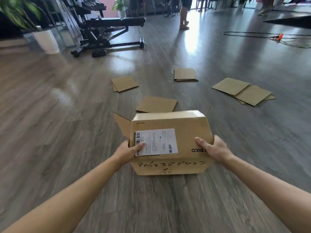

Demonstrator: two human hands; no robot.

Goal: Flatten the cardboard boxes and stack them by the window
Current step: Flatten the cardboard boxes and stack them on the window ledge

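My left hand (130, 149) is gripping the left edge of the cardboard box (170, 143), thumb lying across the shipping label (156, 142), and my right hand (213, 148) is clasping the right edge, thumb on top. I'm holding the box between them above the wood floor (58, 132), its flaps sticking out at the far end. Beyond it I'm seeing four piles of flattened cardboard (157, 104) lying well apart, with an exercise bench (116, 22) and a white plant pot (46, 41) further back on the left.

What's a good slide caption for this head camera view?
Both hands, left hand and right hand, grip an unflattened cardboard box above the wooden floor; four piles of flattened cardboard lie beyond.
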